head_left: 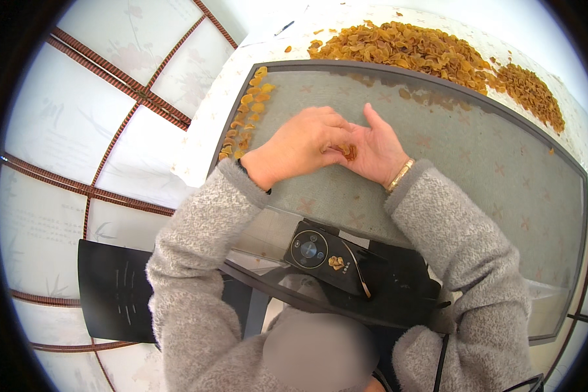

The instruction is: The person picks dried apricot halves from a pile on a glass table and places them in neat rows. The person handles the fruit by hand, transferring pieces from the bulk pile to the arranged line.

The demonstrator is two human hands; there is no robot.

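My left hand (302, 145) and my right hand (380, 150) meet above a framed mesh screen (431, 186). A few amber-brown dried slices (348, 152) sit in the cupped right palm, its thumb stretched out. Over them, the bent fingers and thumb of the left hand close on the slices; exactly how many are held is hidden. Along the screen's left side lie rows of single slices (247, 111), laid out flat. Beyond its far edge a large heap of the same slices (405, 49) spreads on the patterned tablecloth (209, 124).
A smaller heap of darker bits (530, 91) lies at the far right. Below the screen, a black device with a round dial (309, 249) carries a few slices (336, 262). A pen (284, 28) rests at the back; a black panel (116, 291) stands at lower left.
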